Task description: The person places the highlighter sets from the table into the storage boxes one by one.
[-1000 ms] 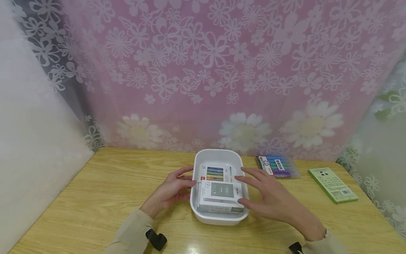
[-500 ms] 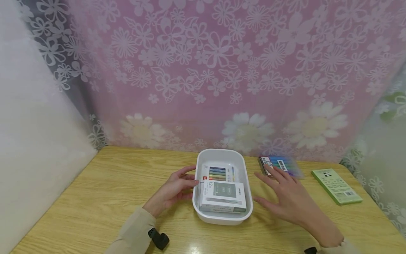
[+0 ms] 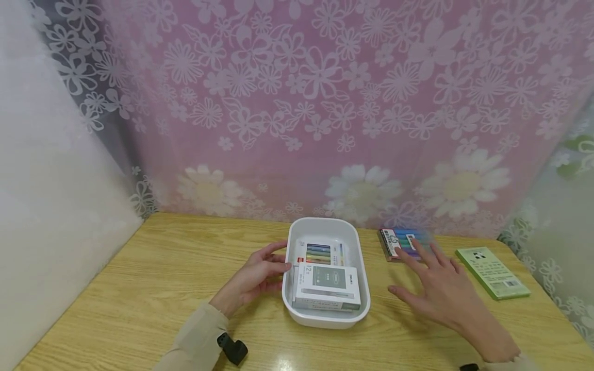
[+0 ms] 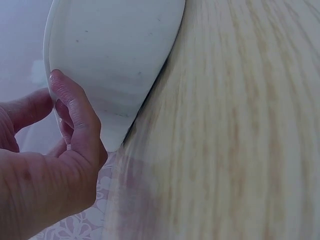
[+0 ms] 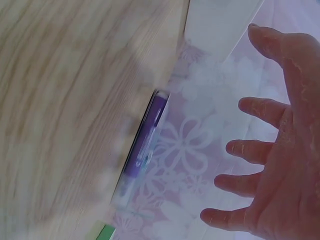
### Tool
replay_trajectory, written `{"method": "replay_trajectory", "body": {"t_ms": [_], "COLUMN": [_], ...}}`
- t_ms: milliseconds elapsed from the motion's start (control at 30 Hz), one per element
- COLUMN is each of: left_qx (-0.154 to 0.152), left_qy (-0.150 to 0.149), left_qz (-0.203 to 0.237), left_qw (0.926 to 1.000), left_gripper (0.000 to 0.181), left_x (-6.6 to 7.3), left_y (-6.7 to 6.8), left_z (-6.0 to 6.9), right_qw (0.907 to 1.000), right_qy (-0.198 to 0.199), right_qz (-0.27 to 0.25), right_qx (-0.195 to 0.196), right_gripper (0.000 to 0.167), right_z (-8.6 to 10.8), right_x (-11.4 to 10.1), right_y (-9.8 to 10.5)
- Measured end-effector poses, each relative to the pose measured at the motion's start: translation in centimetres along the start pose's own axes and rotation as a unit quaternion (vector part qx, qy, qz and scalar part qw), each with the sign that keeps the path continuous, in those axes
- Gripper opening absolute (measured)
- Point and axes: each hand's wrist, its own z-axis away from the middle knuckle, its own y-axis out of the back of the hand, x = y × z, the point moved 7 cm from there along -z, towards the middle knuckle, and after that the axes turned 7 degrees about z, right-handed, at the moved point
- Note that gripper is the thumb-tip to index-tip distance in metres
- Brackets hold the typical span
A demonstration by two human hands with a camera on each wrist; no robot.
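A white plastic bin (image 3: 326, 323) stands on the table in the head view. My left hand (image 3: 252, 275) pinches its left rim, thumb on the edge and fingers against the outer wall (image 4: 120, 55). Inside lie a white carton (image 3: 331, 288) marked 12 and, partly under it, a flat box with coloured sticks (image 3: 318, 252) showing through its window. My right hand (image 3: 447, 288) holds nothing, its fingers spread above the table. Just beyond its fingertips lies a clear pack of coloured markers (image 3: 390, 245), partly covered by the hand; a purple marker (image 5: 147, 132) shows in the right wrist view.
A green package (image 3: 493, 274) with a panda picture lies at the right side of the wooden table (image 3: 153, 278). A pink flowered curtain (image 3: 287, 113) hangs right behind the table's back edge.
My right hand has moved right, away from the bin and toward the marker pack. My left hand stays at the bin's rim. The head view has shifted slightly.
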Motion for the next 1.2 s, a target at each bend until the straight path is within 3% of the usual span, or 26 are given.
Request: {"method": "replay_trajectory", "body": {"t_ms": [500, 1200], "left_qx": [0.000, 0.000], "left_qy": [-0.009, -0.015], "left_qz": [-0.010, -0.010], "left_qw": [0.9999, 0.9998], "left_gripper": [0.064, 0.063], "left_x": [0.1, 0.0], "left_y": [-0.2, -0.1], "left_z": [0.3, 0.2], "right_qw": [0.9966, 0.9875], "right_qy": [-0.050, -0.093], "right_qz": [0.000, -0.002], "right_qx": [-0.065, -0.127], "right_gripper": [0.087, 0.093], "right_z": [0.9, 1.2], "right_x": [4.2, 9.6], "right_y": [-1.7, -3.5]}}
